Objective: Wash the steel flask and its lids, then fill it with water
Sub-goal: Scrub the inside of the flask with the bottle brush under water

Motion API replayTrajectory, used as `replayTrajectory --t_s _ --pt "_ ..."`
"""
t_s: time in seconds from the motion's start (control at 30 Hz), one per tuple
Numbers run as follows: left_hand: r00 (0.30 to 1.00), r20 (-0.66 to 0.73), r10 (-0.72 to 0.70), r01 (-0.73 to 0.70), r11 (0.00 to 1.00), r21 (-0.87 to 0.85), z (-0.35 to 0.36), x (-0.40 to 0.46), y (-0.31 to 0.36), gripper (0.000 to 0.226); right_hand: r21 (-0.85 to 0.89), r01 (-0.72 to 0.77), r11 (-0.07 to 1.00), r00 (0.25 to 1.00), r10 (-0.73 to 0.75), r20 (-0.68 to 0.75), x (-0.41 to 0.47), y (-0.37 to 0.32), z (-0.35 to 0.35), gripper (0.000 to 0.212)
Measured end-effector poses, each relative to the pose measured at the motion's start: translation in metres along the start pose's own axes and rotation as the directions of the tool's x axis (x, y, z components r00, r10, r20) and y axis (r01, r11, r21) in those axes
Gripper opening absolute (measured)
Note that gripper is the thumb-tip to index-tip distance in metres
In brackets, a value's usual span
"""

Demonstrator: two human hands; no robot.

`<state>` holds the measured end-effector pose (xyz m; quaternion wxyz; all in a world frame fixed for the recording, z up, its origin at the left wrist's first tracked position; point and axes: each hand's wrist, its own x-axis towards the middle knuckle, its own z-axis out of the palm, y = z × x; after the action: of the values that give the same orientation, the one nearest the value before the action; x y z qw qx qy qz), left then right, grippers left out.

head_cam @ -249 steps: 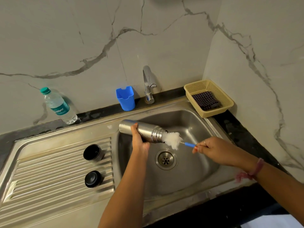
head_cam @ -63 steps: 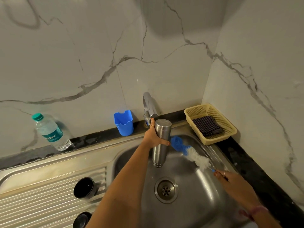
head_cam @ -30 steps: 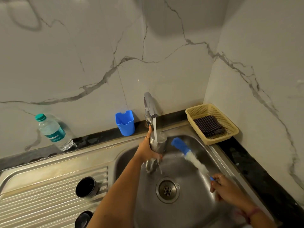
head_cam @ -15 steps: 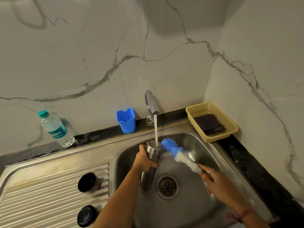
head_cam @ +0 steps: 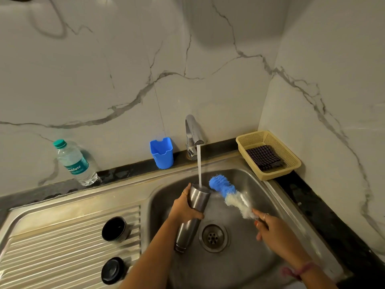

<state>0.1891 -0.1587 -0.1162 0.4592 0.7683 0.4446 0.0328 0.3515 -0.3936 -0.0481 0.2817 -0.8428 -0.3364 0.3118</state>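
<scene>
Under running water, flask (head_cam: pixel 192 213) (seemingly inverted) now lower, nearer drain (head_cam: pixel 213 237).

The left hand (head_cam: pixel 185 207) is held out over the basin, its forearm running in from six o'clock; its fingers are curled round the flask (head_cam: pixel 192 215), with the thumb across the near side. The right hand (head_cam: pixel 270 228) is held toward three o'clock of the left, its forearm entering from five o'clock. The brush (head_cam: pixel 231 195) handle is gripped in its curled fingers.
</scene>
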Motion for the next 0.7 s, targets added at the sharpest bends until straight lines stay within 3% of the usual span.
replayTrajectory --t_s 0.07,0.17,0.7 --pt "0.999 0.036 0.032 -0.034 0.998 0.047 -0.013 0.007 0.011 0.143 0.019 -0.021 1.0 1.0 0.021 -0.005 0.0 0.004 -0.001 0.044" --pt "0.995 0.05 0.087 -0.092 0.991 0.102 -0.034 0.02 0.027 0.153 0.022 -0.05 0.999 0.999 0.05 -0.012 0.0 0.006 -0.004 0.045" --pt "0.972 0.188 0.143 -0.174 0.972 0.156 -0.068 0.062 0.055 0.155 0.03 -0.06 0.998 0.997 0.062 -0.054 0.016 0.0 -0.008 0.041"
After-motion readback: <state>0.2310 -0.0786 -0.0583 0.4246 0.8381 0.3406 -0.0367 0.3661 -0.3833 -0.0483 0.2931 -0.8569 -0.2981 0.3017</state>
